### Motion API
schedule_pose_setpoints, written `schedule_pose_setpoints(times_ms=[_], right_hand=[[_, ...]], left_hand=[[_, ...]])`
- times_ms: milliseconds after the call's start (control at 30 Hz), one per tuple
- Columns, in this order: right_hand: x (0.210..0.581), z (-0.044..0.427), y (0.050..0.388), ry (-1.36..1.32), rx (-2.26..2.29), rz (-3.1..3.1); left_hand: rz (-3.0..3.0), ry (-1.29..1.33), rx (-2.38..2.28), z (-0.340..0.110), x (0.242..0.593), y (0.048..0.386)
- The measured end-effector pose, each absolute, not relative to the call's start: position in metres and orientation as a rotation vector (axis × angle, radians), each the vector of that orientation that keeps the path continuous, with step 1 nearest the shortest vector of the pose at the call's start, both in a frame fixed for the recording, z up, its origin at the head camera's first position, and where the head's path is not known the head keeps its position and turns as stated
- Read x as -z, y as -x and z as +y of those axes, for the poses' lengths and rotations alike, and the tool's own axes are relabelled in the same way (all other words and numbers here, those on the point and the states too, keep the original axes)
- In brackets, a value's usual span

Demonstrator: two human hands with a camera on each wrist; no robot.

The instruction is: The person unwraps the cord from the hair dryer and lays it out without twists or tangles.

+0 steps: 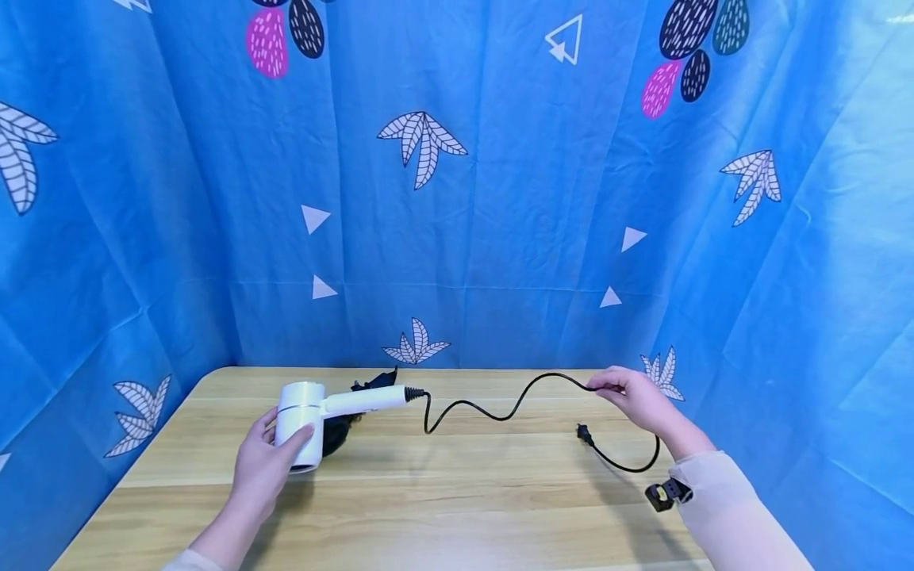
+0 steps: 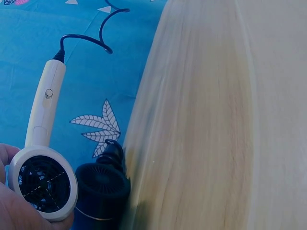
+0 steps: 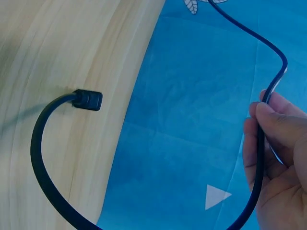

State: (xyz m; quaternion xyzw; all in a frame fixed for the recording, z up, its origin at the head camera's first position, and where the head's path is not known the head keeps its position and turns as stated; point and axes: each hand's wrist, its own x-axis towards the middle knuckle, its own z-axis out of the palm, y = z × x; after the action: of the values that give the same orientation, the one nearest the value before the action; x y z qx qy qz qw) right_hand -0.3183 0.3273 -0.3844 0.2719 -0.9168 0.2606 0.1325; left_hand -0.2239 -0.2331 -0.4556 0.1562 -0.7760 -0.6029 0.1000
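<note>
Hair dryer (image 1: 367,398), left fingers (image 1: 264,427) round smooth cylindrical barrel (image 1: 301,424), right fingers (image 1: 612,379) pinching wavy cord (image 3: 260,158)

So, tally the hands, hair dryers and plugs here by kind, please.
Hands: 2, left hand and right hand
Hair dryers: 2, white hair dryer and partly hidden black hair dryer
Plugs: 1, black plug
Total: 5

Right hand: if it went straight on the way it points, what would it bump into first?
Beyond the cord it pinches, the right hand would probably meet the curtain behind the table first, though the depth between them is unclear.
</note>
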Motion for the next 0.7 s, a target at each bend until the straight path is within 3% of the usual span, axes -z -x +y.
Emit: schedule_pose_setpoints(times_ms=[300,700], right_hand=[[0.386,0.336,0.322,-0.921,-0.606,-2.612],[0.382,0.351,0.319,-0.907,-0.468,-2.652]], left_hand=[[-2.315,-0.489,1.756,-0.242,0.455,0.220],[-2.379,-0.528,1.700,-0.254,0.457,0.219]])
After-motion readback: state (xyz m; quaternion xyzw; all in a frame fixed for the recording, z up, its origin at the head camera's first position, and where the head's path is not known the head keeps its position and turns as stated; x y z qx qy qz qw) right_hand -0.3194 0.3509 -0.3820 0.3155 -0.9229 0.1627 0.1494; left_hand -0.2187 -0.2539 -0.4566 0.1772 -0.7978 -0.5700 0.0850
